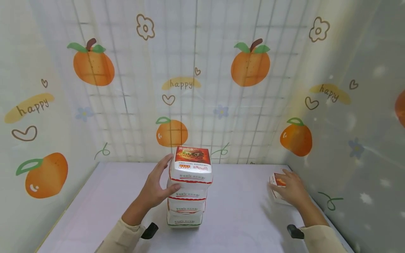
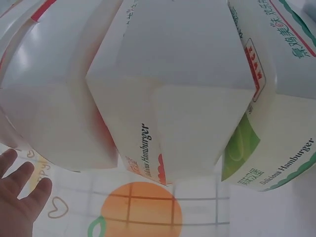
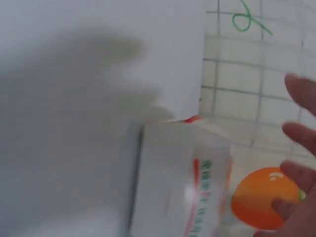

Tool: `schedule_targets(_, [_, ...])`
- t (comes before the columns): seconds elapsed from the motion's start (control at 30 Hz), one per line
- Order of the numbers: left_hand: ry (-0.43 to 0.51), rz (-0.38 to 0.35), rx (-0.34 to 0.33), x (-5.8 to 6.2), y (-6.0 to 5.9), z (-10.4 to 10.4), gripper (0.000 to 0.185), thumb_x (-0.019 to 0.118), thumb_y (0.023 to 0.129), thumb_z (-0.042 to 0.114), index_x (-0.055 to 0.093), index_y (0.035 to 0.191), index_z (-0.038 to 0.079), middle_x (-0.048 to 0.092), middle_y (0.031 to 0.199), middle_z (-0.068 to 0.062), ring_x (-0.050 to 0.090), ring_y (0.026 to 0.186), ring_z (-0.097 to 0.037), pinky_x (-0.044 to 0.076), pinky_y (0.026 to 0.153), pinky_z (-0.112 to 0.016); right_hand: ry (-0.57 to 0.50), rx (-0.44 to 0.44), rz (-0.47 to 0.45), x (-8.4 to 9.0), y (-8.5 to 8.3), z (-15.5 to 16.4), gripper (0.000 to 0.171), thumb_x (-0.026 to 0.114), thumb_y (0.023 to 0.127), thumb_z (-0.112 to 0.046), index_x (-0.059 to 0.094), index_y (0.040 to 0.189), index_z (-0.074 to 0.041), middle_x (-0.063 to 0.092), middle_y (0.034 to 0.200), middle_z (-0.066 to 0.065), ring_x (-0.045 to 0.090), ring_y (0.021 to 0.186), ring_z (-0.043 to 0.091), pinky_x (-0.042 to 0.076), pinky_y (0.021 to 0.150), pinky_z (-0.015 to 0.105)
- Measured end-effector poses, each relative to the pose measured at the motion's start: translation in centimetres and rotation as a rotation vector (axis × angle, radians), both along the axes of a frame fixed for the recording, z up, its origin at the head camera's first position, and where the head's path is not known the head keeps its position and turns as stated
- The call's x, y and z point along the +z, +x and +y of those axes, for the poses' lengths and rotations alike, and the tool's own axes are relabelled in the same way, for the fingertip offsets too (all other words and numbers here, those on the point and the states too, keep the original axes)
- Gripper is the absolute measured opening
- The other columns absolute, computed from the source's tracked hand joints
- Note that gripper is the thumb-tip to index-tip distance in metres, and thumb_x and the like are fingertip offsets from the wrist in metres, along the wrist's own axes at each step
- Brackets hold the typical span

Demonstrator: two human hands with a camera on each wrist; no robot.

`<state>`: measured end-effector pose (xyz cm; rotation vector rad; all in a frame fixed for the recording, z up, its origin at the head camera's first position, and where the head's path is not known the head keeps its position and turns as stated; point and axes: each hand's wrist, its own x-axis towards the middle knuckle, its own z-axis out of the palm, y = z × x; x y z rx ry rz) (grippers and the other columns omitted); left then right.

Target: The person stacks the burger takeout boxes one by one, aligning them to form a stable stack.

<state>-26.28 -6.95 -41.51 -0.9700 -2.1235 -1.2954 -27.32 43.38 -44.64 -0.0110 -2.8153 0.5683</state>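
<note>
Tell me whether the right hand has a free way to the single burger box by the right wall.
Probably yes: the right hand already lies over the single burger box, and nothing stands between them on the table.

stack of white cardboard burger boxes (image 1: 189, 188): mid-table (image 1: 240, 214) | single white cardboard burger box (image 1: 277, 186): far right, seemingly by the wall

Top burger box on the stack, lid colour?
Red-orange with a burger photo, on the white cardboard top burger box; white sides with red and green trim. Head view shows it best.
</note>
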Motion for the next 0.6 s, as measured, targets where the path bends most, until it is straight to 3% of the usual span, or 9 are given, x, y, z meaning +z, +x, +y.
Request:
schedule_targets(0.13, [-0.005,-0.002,0.014,0.0,0.0,0.1,0.088,0.075,0.084,0.039,0.026,0.154,0.020,0.031,0.155,0.000,0.035,0.135,-0.026,0.036,0.099,-0.063,-0.037,-0.144,-0.055,-1.0,0.0,0.8,0.086,0.070,0.083,-0.053,0.042,0.142,0.002,0.019,0.148,0.036,0.016,0.128,0.058,0.021,0.093,0.078])
schedule_targets(0.23, [-0.003,-0.015,0.015,0.1,0.1,0.1,0.087,0.074,0.084,0.039,0.025,0.154,0.024,0.030,0.156,0.002,0.035,0.135,-0.026,0.036,0.099,-0.064,-0.037,-0.196,-0.085,-1.8,0.1,1.4,0.093,0.069,0.083,-0.055,0.035,0.144,0.005,0.017,0.145,0.038,0.017,0.126,0.058,0.021,0.095,0.077])
schedule_targets(0.37, [0.003,-0.029,0.010,0.3,0.3,0.2,0.087,0.075,0.083,0.038,0.024,0.154,0.030,0.028,0.156,0.007,0.035,0.135,-0.022,0.036,0.100,-0.063,-0.015,-0.188,-0.106,-2.6,0.1,2.1,0.097,0.063,0.084,-0.061,0.032,0.144,0.009,0.020,0.141,0.041,0.022,0.123,0.060,0.022,0.096,0.076])
schedule_targets(0.6, [0.001,0.008,0.008,0.4,0.0,0.2,0.088,0.077,0.082,0.032,0.026,0.154,0.024,0.029,0.156,0.001,0.033,0.138,-0.023,0.035,0.102,-0.061,-0.025,-0.145,-0.161,-3.2,0.1,2.4,0.094,0.055,0.086,-0.066,0.033,0.146,0.003,0.015,0.144,0.040,0.017,0.124,0.064,0.025,0.088,0.080])
